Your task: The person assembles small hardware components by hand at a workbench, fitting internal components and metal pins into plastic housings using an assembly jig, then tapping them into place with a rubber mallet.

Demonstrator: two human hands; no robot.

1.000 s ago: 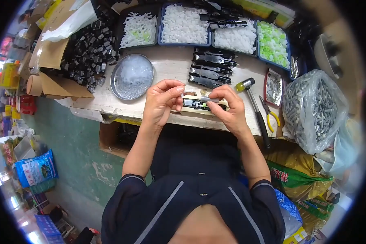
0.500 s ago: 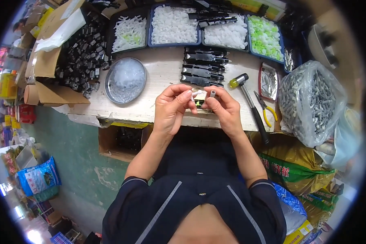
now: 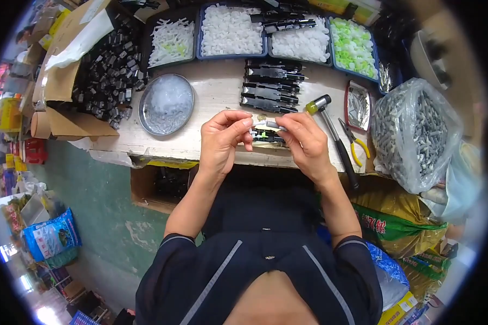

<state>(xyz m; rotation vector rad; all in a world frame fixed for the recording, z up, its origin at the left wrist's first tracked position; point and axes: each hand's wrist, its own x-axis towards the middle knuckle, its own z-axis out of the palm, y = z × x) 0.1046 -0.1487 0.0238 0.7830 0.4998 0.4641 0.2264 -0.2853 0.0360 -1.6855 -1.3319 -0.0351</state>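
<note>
In the middle, at the front of the workbench (image 3: pixel 217 97), my left hand (image 3: pixel 221 140) pinches a small white plastic part (image 3: pixel 258 124). My right hand (image 3: pixel 309 142) is closed on a short grey cylinder (image 3: pixel 272 125), held level with its end against the white part. Just below the fingertips lies a black plastic assembly (image 3: pixel 269 136) with a bright green piece on it. Beyond my hands, several black assemblies (image 3: pixel 270 89) are lined up in a stack-like row. A hammer (image 3: pixel 336 142) with a yellow-and-black head rests beside my right hand.
A round metal dish (image 3: pixel 167 105) stands left, near a carton of black parts (image 3: pixel 114 65). Trays of white pieces (image 3: pixel 232 32) and green pieces (image 3: pixel 352 46) line the back. Pliers (image 3: pixel 357 147), a small red tray (image 3: pixel 358 105) and a bag of grey cylinders (image 3: pixel 415 132) are right.
My hands have brought the white part and the grey cylinder together. The cylinder has turned from upright to level, and the black assembly below shows more.
</note>
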